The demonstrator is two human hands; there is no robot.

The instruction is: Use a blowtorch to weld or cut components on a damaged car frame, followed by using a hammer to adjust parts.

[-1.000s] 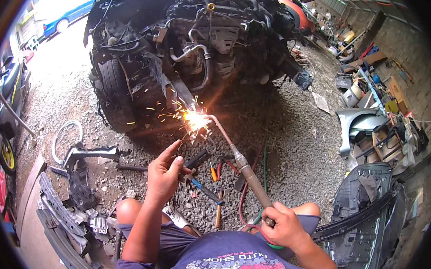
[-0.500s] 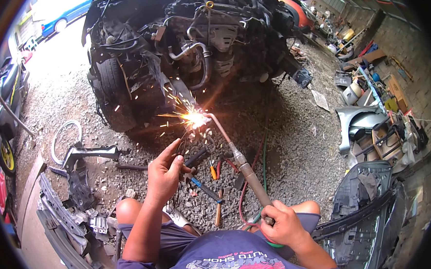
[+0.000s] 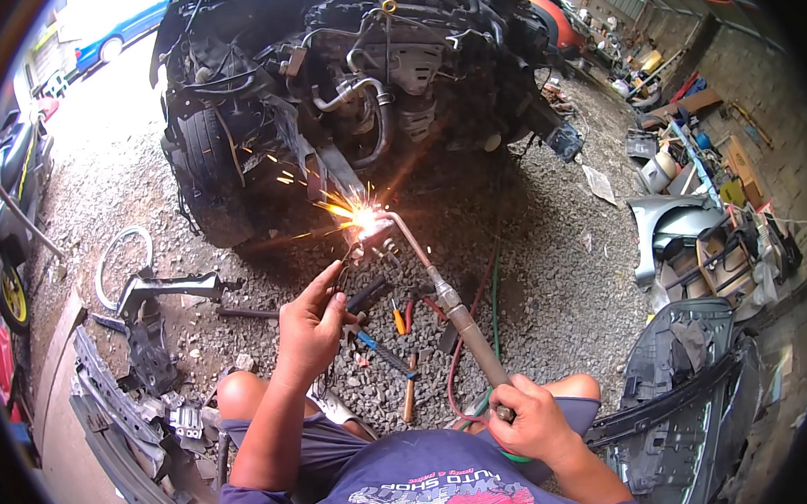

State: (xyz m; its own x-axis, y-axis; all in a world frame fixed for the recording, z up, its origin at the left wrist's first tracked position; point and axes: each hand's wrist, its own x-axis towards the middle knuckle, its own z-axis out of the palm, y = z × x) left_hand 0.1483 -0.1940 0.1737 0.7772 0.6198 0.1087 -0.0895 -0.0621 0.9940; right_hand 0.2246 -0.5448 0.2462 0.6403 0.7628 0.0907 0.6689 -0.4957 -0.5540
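My right hand [image 3: 533, 419] is closed round the handle of a gas torch [image 3: 467, 326], whose bent copper tip points left. At the tip a bright flame throws orange sparks against the lower end of a metal frame rail [image 3: 333, 169] on the stripped car front [image 3: 421, 68]. My left hand [image 3: 312, 334] pinches a thin dark wire [image 3: 349, 251], its far end reaching close under the glare. The glare hides exactly where wire, tip and metal meet. Beneath my left hand lies a hammer with a blue and black handle [image 3: 383, 355].
A red hose [image 3: 455, 368] and a green hose [image 3: 496, 306] run from the torch over the gravel. An orange-handled screwdriver [image 3: 398, 320] lies between my knees. Car panels [image 3: 111, 413] lie at left; a silver fender [image 3: 672, 233] and black parts [image 3: 675, 375] at right.
The spark spray has shifted, with fewer sparks around the tip and more flying up and left. Both hands and the torch stay almost in place.
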